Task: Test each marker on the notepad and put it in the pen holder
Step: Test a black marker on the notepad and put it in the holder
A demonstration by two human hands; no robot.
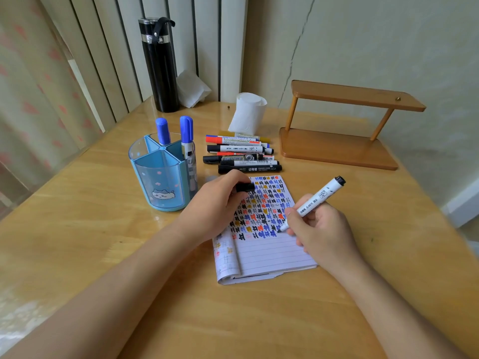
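On the glossy wooden table (103,242), the right hand (321,229) grips a white, black-ended marker (315,200) with its tip touching the lined notepad (272,252), which is thick with coloured marks. The left hand (215,203) holds a black cap (245,187) beside the round, see-through blue pen holder (160,177).

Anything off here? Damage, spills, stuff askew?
Minor only. The notepad has its left pages rolled back and a ragged bottom edge. A crack runs down the wall near the wooden shelf. Nothing spilled. Right hand gripping the marker and left hand holding the cap look normal.
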